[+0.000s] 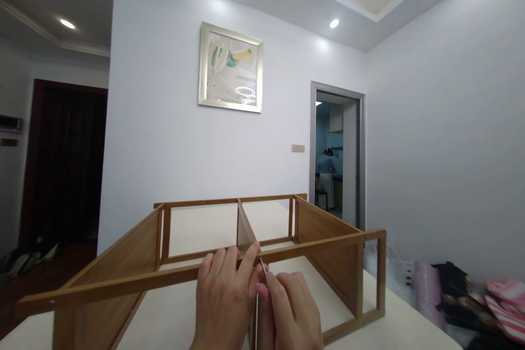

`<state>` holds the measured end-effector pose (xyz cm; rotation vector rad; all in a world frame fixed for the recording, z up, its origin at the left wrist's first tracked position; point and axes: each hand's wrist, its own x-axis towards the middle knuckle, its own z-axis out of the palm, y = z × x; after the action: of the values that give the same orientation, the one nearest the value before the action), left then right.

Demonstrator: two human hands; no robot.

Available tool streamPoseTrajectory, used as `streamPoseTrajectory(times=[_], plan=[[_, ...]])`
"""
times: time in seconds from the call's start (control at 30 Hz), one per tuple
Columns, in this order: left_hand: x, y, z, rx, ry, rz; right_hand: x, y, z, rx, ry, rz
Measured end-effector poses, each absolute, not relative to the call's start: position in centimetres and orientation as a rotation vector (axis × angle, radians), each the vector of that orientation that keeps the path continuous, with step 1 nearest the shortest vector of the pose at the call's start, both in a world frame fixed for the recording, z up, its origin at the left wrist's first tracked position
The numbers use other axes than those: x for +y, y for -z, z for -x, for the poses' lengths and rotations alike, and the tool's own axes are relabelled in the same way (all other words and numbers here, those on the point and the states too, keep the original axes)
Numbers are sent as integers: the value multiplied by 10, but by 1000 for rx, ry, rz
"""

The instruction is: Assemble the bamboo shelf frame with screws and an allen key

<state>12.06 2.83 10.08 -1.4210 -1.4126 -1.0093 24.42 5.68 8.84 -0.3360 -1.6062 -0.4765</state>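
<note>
A brown wooden shelf frame [164, 279] lies on its side across a pale tabletop [414, 311], its panels standing on edge. My left hand [225, 295] is closed over the near rail, close to where the middle panel [246, 224] meets it. Its fingers lie on top of the rail, with the thumb in front. Just to the right, my right hand [291, 306] pinches a thin metal rod [263, 266] whose upper end is at the front face of the rail. The rod's lower part is hidden by my fingers, so its exact kind does not show.
Plastic wrap, a pinkish roll [426, 290] and striped pink cloth [506, 306] are heaped at the right, beyond the table edge. A framed picture [231, 67] hangs on the wall. Through the doorway [313, 142], a person [327, 175] stands in another room.
</note>
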Motion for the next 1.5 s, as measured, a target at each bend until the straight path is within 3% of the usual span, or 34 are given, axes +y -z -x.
streamPoseTrajectory(times=[0.67, 1.03, 1.5], plan=[[26, -102, -123, -1440, 1000, 1434, 54, -87, -243, -1653, 304, 510], [26, -100, -119, -1391, 940, 1447, 54, -81, -235, -1591, -153, 358], [27, -99, -112, -1350, 878, 1425, 60, -84, -238, -1604, -54, 406]])
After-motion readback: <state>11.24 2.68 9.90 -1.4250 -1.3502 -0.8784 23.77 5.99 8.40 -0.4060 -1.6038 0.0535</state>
